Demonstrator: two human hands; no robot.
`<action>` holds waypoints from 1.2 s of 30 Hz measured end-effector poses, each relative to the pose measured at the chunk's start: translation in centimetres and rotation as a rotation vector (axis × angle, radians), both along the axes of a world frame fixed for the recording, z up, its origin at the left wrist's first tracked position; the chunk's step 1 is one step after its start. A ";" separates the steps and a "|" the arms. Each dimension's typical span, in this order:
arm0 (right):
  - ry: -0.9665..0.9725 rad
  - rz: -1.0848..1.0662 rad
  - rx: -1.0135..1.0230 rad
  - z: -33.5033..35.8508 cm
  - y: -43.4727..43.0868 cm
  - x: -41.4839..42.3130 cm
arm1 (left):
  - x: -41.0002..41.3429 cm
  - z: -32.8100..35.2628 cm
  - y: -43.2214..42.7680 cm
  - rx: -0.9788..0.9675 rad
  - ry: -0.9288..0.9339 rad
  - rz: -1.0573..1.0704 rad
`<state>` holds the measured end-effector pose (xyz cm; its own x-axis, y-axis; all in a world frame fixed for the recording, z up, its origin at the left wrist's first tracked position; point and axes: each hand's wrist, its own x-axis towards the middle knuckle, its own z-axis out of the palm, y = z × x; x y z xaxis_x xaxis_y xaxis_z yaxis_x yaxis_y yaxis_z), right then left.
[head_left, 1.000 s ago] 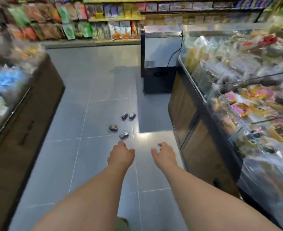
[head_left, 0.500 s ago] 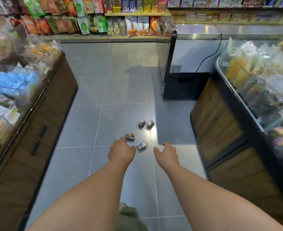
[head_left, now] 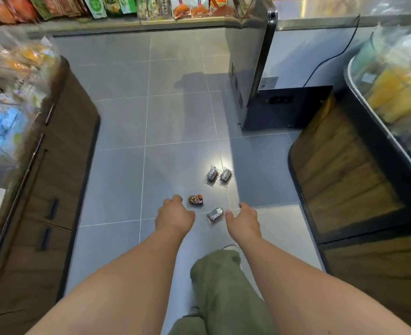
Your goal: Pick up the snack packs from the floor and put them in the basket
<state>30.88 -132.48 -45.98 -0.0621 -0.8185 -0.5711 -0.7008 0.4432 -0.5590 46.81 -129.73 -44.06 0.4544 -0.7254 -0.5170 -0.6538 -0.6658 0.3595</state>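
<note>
The left hand [head_left: 175,215] is stretched forward and low over the floor [head_left: 117,180]. Its fingers are loosely curled downward and hold nothing. Just beyond its knuckles, a little to the right, lies the orange pack [head_left: 195,200]; it is near the hand but does not seem to be touched. Between the two hands lies the silver pack [head_left: 215,214], flat on the tile and closer to the right thumb than to the left hand. Well beyond the fingertips of both hands, the far packs [head_left: 212,174] lie side by side, almost touching each other, in a bright patch of light. The right hand [head_left: 244,221] is also empty, with its fingers relaxed and half bent and its thumb turned toward the silver pack.

The step in hand appears to be the first pick. To do it well, each hand should probably take its nearest pack: the left hand the orange one, the right hand the silver one. The wrappers look thin and smooth on a smooth tile, so a pinch across the body, thumb against fingers, is likely safer than scraping at an edge. The person probably needs to bend lower first. The basket is not in view, so the place for the packs cannot be told.
</note>
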 end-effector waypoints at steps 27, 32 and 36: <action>0.001 -0.301 0.277 -21.1 -23.9 9.5 | 10.2 -22.0 -28.1 0.278 0.010 -0.383; 0.054 -0.363 0.314 -30.6 -24.1 9.5 | 10.6 -31.9 -29.6 0.329 0.012 -0.476; 0.088 -0.383 0.347 -38.2 -24.3 9.4 | 11.1 -39.5 -30.1 0.340 0.004 -0.551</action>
